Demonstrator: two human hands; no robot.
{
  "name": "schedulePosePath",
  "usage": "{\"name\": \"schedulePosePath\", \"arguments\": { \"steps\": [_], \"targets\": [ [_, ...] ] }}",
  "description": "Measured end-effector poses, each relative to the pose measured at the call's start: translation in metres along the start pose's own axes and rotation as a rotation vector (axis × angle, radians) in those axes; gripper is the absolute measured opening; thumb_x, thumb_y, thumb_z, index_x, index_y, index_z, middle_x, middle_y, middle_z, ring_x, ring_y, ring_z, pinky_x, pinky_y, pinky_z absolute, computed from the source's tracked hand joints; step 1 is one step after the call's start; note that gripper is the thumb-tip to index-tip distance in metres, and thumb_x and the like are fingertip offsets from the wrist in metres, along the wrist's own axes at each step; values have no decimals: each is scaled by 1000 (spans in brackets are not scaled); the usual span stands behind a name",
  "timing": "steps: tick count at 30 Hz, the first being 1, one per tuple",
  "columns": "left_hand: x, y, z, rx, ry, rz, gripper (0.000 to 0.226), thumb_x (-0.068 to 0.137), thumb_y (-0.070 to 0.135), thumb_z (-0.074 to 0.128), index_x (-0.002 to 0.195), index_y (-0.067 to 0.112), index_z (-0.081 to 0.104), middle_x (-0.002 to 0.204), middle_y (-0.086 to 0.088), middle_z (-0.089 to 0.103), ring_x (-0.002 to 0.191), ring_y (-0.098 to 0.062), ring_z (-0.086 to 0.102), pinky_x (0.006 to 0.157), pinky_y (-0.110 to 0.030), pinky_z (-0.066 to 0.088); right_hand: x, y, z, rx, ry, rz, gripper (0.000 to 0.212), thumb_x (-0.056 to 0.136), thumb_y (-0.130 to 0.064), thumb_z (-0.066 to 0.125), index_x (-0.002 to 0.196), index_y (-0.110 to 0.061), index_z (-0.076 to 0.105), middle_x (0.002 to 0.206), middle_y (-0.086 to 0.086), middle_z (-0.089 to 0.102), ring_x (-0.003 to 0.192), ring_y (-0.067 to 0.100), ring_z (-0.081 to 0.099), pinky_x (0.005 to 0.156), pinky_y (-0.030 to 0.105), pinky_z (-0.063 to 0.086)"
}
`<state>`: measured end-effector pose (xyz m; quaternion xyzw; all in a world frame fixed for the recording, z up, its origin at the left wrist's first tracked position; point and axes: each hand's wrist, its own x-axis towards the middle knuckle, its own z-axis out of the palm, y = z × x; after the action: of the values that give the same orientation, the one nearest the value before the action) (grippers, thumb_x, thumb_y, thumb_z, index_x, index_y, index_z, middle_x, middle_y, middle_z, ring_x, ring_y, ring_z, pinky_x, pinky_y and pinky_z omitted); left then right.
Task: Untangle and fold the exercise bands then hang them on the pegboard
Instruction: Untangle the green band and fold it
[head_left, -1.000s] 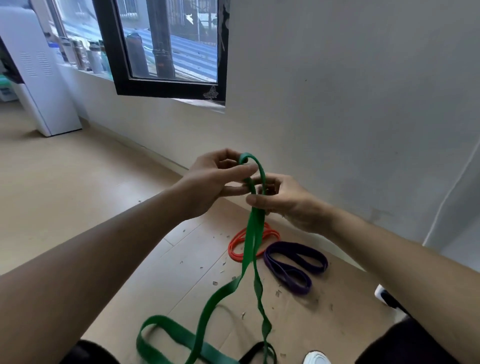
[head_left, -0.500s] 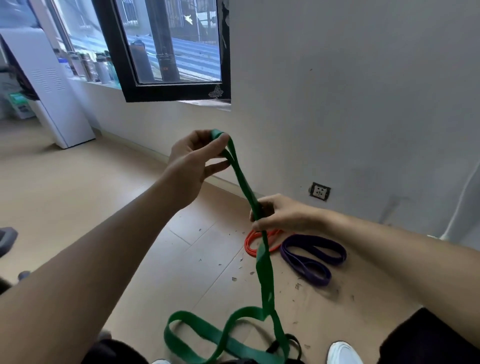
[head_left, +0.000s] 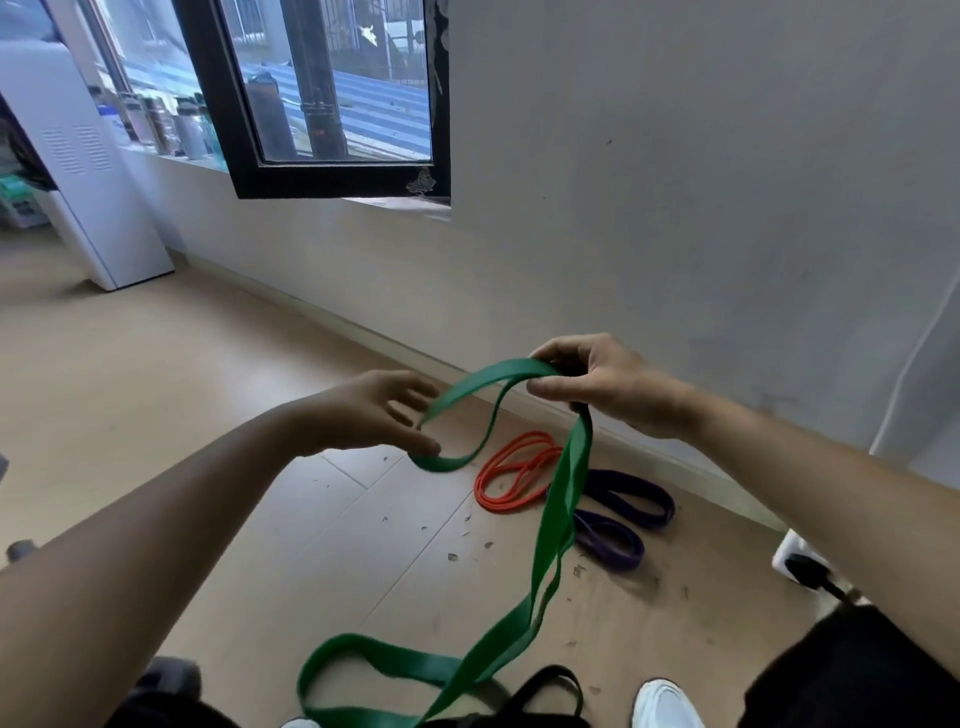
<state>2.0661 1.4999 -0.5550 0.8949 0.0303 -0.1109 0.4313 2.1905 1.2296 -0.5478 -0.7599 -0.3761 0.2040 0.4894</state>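
Pinching the green band (head_left: 563, 488) in my right hand (head_left: 608, 387), I've got its top loop arching left to my left hand (head_left: 374, 415), whose spread fingers hook the loop's far end. Below the pinch the doubled strands trail to the floor (head_left: 156, 395), so I'd draw both hands apart evenly and keep the strands flat before folding.

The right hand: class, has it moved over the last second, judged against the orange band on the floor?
Yes. The right hand, gripping the green band, dipped close above the orange band, then rose again; it now sits higher and to the band's right.
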Motion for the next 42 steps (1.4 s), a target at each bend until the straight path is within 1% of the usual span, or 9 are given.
{"name": "schedulePosePath", "arguments": {
  "steps": [3, 6, 13, 17, 20, 28, 32, 36, 42],
  "targets": [
    [9, 21, 18, -18, 2, 121, 78, 75, 38, 85, 143, 26, 49, 133, 5, 59, 123, -13, 57, 91, -24, 54, -3, -4, 4, -72, -74, 11, 28, 88, -22, 77, 115, -15, 71, 103, 2, 75, 94, 16, 72, 82, 32, 59],
    [17, 36, 36, -84, -77, 191, 65, 79, 34, 84, 137, 21, 56, 128, -1, 66, 120, -17, 63, 99, -34, 54, -5, -9, 8, -101, -104, -9, 33, 86, -20, 80, 117, -13, 69, 105, 7, 74, 98, 25, 72, 89, 41, 60],
    [15, 49, 48, -79, 167, 287, 31, 83, 33, 80, 105, 13, 75, 93, -15, 74, 89, -35, 69, 81, -48, 56, -5, -7, 3, -28, -119, 13, 39, 80, -5, 83, 114, -7, 63, 100, 20, 71, 85, 25, 69, 80, 42, 56],
    [11, 57, 47, -129, 182, 349, 25, 83, 24, 79, 103, 9, 74, 89, -14, 72, 80, -26, 70, 76, -36, 58, -4, 0, 7, 7, -183, 25, 29, 81, -6, 81, 106, -7, 67, 98, 23, 67, 90, 37, 68, 87, 46, 56],
    [8, 62, 40, -252, 228, 370, 33, 77, 32, 76, 102, 9, 72, 92, -13, 70, 82, -21, 66, 80, -33, 57, -4, 13, 19, -54, -187, 62, 24, 82, -4, 79, 103, -8, 68, 93, 9, 66, 85, 20, 68, 83, 36, 58],
    [1, 42, 10, -556, 334, 356, 32, 79, 24, 73, 105, 6, 71, 79, 5, 69, 78, -14, 65, 89, -34, 56, 2, 16, 15, -81, -181, 102, 27, 84, -14, 81, 108, -10, 69, 95, 2, 68, 86, 8, 67, 80, 24, 55],
    [-5, 21, -8, -525, 262, 304, 54, 67, 42, 88, 107, 8, 72, 87, -2, 69, 84, -18, 67, 81, -24, 57, 1, 4, 1, -82, -143, 51, 25, 88, -14, 76, 111, -6, 70, 98, 8, 71, 92, 15, 70, 86, 28, 56],
    [-8, 8, -13, -391, 177, 258, 70, 47, 61, 92, 98, 16, 78, 85, 1, 70, 83, -14, 67, 78, -21, 57, -8, -16, -18, 51, -38, -39, 45, 87, -15, 73, 128, -1, 59, 103, 16, 72, 95, 25, 72, 90, 34, 59],
    [0, 29, 4, -356, 32, 244, 70, 65, 49, 84, 116, 4, 68, 86, -8, 64, 85, -23, 64, 85, -35, 51, -10, -28, -14, 34, 13, -68, 44, 90, -13, 71, 129, -4, 52, 106, 15, 72, 94, 21, 73, 83, 32, 59]
  ]
}}
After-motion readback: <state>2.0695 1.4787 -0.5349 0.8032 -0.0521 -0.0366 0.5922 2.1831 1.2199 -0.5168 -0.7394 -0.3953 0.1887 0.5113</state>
